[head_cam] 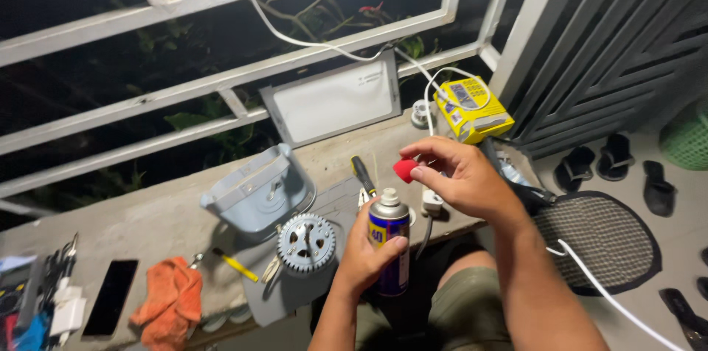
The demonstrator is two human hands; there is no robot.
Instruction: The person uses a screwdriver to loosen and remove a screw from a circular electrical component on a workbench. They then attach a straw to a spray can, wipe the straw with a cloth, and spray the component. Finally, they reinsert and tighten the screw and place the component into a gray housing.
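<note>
Spray can [389, 240], centre frame: blue with yellow panel, white nozzle. Cap [404, 169] above it: red. Rag [172, 301], lower left: orange. Box [472, 108], upper right: yellow. Motor [306, 245]: grey. Phone [110, 297]: black. Railing [221, 74]: white.

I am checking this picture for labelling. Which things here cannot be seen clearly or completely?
Head view only:
- Spray can: lower part hidden by the left hand.
- Red cap: partly hidden by the fingers of the right hand.
- Tools at the left edge: cut off by the frame.
- Power plug: partly hidden by the right hand.
</note>
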